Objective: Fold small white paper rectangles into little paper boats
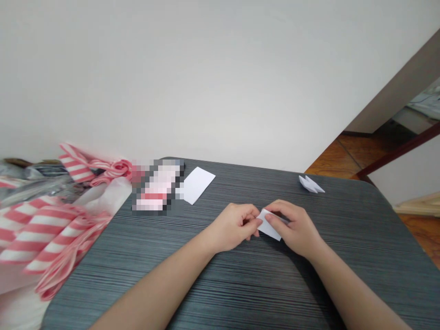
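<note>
Between my two hands is a small piece of folded white paper [270, 228], held just over the table. My left hand [237, 224] pinches its left edge between thumb and fingers. On the other side, my right hand [295, 224] grips the paper with the thumb on top and the fingers behind. Part of the paper is hidden by the right thumb and fingers. Farther back on the right lies a folded white paper shape [311, 184] with pointed ends. A flat white sheet of paper [198, 184] rests at the back left, apart from both hands.
The dark, wood-grained table [227, 284] has rounded corners and stands by a white wall [220, 82]. A blurred-out rectangular object [158, 185] lies beside the white sheet. Red-and-white striped fabric [51, 229] is heaped left of the table. Brown flooring [330, 158] shows at right.
</note>
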`<control>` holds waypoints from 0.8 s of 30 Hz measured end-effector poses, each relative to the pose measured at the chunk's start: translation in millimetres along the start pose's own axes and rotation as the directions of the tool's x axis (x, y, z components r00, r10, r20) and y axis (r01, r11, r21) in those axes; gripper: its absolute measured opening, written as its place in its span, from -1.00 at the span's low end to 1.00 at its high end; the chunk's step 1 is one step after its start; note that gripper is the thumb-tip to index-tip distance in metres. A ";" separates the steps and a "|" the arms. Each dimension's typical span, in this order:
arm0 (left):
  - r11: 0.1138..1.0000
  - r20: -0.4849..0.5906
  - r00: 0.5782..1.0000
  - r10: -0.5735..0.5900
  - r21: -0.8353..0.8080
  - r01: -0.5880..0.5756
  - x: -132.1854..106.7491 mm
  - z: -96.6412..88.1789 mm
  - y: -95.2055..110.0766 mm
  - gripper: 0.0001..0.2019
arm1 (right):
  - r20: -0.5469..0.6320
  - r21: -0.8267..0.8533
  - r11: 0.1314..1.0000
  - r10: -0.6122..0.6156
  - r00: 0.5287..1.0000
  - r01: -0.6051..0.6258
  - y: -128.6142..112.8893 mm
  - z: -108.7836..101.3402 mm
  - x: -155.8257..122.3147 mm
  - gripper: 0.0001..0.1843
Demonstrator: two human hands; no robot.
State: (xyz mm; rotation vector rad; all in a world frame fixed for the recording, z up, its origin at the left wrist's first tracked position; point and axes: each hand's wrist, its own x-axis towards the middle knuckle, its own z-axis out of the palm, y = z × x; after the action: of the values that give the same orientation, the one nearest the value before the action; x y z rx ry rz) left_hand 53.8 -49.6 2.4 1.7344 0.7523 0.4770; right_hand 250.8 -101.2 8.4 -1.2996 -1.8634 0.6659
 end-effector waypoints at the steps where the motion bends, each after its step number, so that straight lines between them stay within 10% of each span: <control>1: 1.000 0.008 1.000 0.004 0.012 -0.004 -0.1 0.1 0.2 -0.83 | 0.006 0.009 1.000 0.006 1.000 -0.006 -0.3 0.0 0.4 -0.86; 24: 0.998 0.034 0.999 -0.005 0.063 0.003 0.3 -1.2 2.2 -0.80 | 0.013 0.092 0.992 0.083 0.996 -0.084 4.6 2.9 -0.3 -0.88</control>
State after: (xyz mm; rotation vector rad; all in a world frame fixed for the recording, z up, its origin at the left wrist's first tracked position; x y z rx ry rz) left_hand 53.8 -48.9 4.8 1.7946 0.7528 0.4241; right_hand 251.0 -99.8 3.2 -1.3221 -1.7714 0.7944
